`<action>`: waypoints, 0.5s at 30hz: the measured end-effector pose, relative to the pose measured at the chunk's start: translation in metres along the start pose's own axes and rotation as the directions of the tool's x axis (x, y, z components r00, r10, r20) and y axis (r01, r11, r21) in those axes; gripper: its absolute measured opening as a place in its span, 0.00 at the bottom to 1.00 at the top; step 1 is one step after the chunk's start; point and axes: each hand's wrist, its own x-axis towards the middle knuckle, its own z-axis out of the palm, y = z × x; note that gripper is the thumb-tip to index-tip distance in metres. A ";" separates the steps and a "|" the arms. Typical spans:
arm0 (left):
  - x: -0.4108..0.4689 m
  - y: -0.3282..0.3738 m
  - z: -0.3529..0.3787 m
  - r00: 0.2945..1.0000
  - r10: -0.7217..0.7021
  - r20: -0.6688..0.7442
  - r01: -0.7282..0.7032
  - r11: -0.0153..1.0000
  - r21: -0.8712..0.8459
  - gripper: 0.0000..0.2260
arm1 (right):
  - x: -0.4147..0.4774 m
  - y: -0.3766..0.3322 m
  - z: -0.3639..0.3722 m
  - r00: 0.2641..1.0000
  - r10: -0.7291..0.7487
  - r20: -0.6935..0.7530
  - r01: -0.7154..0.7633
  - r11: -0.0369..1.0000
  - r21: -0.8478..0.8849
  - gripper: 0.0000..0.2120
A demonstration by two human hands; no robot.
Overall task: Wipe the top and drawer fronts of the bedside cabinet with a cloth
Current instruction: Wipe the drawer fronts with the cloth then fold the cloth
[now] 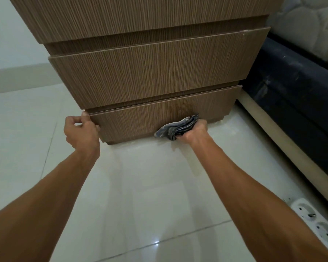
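Note:
The brown wood-grain bedside cabinet (150, 76) fills the upper middle of the head view, with its drawer fronts stacked one above another. Its top surface is out of sight. My right hand (194, 130) grips a bunched dark grey cloth (178, 127) and presses it against the lower right part of the bottom drawer front (140, 120). My left hand (80, 131) holds the left edge of that same drawer front, thumb on the upper corner and fingers curled round the side.
Glossy white floor tiles (140, 186) spread below the cabinet. A dark bed base (295, 95) with a mattress above it stands right of the cabinet. A white power strip (318, 222) lies on the floor at the lower right. A white wall is at the left.

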 end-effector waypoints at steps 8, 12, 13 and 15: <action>0.000 0.002 -0.002 1.000 -0.018 0.000 0.018 1.000 -0.023 0.14 | 0.009 -0.050 -0.017 0.997 -0.068 -0.021 0.069 0.996 0.060 0.32; 0.002 0.001 -0.002 1.000 -0.008 0.000 0.008 1.000 -0.012 0.14 | 0.021 -0.076 -0.027 0.985 -0.148 -0.093 0.158 0.981 0.111 0.30; 0.001 0.001 -0.002 1.000 -0.008 0.003 0.008 1.000 -0.010 0.14 | 0.018 -0.080 -0.028 0.979 -0.178 -0.095 0.189 0.974 0.122 0.30; 0.001 0.001 -0.001 1.000 -0.007 0.005 0.007 1.000 -0.004 0.14 | 0.011 -0.085 -0.031 0.961 -0.245 -0.131 0.262 0.957 0.124 0.28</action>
